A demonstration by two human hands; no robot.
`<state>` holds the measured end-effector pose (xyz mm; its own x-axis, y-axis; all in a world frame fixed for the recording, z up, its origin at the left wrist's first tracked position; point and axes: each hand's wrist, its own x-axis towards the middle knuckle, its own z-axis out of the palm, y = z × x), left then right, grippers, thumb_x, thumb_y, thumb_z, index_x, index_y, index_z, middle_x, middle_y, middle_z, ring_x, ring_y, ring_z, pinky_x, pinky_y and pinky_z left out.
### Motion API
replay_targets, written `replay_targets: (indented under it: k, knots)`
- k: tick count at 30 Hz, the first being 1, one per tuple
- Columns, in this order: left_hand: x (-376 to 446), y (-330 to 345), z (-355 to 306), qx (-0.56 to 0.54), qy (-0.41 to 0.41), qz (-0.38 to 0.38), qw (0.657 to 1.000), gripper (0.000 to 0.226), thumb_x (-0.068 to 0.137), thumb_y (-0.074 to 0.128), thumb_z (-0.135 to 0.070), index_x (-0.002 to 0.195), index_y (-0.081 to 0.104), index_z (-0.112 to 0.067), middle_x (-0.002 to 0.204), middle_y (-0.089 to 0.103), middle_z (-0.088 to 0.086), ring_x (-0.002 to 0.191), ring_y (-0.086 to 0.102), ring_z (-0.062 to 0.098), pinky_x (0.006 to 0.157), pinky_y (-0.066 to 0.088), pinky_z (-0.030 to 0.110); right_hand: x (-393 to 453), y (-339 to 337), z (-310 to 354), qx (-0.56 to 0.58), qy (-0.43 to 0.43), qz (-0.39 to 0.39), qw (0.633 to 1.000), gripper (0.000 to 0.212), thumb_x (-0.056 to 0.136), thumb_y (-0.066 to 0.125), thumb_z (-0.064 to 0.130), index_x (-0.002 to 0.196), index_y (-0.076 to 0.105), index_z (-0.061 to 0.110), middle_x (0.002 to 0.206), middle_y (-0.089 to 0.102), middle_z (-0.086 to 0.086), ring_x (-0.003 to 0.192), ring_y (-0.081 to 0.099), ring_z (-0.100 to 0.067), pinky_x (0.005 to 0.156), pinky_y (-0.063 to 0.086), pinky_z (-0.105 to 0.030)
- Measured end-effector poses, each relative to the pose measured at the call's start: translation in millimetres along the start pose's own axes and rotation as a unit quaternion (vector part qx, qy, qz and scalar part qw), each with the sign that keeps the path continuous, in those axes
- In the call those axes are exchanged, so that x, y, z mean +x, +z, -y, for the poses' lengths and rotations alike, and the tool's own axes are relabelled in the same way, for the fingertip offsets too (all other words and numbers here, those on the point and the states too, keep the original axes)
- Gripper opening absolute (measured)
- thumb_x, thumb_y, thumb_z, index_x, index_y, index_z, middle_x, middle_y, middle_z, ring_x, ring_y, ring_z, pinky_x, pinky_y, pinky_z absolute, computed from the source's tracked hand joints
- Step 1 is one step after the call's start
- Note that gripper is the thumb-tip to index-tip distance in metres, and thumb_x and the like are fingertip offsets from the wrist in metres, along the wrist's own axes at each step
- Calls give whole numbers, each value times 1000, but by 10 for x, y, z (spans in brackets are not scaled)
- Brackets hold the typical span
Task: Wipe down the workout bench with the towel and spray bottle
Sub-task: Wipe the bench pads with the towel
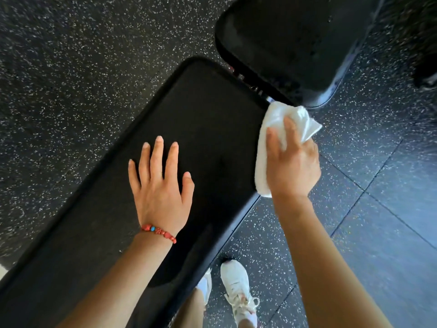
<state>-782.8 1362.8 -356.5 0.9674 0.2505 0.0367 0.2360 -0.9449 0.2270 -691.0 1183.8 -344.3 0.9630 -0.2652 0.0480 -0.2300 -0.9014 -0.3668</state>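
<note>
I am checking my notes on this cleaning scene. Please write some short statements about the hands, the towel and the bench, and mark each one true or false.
1. The right hand presses a white towel against the side edge of the long bench pad. True.
2. The left hand holds a spray bottle. False: it lies flat and open on the pad, and no bottle is in view.
3. A red beaded bracelet is on the left wrist. True.
4. The towel is spread over the middle of the pad. False: it is bunched at the pad's edge, near the gap to the second pad.
5. The person wears white shoes. True.
</note>
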Motion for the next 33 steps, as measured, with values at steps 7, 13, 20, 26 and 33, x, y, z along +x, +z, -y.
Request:
replay_targets:
  k: [7, 13, 20, 26, 33]
  knots:
    - [-4, 2, -15, 12, 0, 11, 1000, 52, 90, 38, -28, 137, 41, -7, 146, 35, 18, 135, 27, 38, 108, 18, 58, -495, 136, 207, -6, -51, -52, 997, 34, 82, 58, 39, 107, 68, 19, 65, 59, -13, 54, 57, -29, 40, 42, -26]
    - [-5, -12, -6, 16, 7, 24, 1000, 52, 90, 37, -29, 137, 39, -7, 146, 34, 18, 135, 28, 39, 107, 20, 60, -342, 128, 169, -15, -128, -44, 991, 34, 84, 54, 42, 104, 70, 19, 56, 53, -9, 51, 53, -26, 42, 41, -26]
    - [24, -42, -35, -3, -11, 30, 999, 52, 88, 38, -29, 134, 45, -6, 144, 37, 18, 134, 29, 39, 107, 20, 60, 53, 33, 204, -1, -136, -5, 991, 34, 82, 54, 44, 103, 69, 22, 56, 56, -11, 50, 56, -29, 39, 41, -24]
    - [268, -96, -340, -44, 17, 21, 999, 50, 87, 41, -27, 131, 48, -6, 141, 42, 16, 132, 33, 36, 106, 22, 58, 383, -287, -40, 77, -90, 30, 993, 43, 83, 47, 50, 115, 63, 28, 78, 63, -20, 64, 62, -39, 56, 50, -39]
    - [804, 14, -932, -74, 48, 24, 996, 48, 87, 40, -28, 130, 50, -7, 141, 42, 15, 132, 36, 35, 105, 24, 57, 1053, -349, -245, 87, -78, 28, 993, 46, 84, 43, 51, 122, 58, 31, 97, 64, -18, 79, 62, -37, 65, 45, -34]
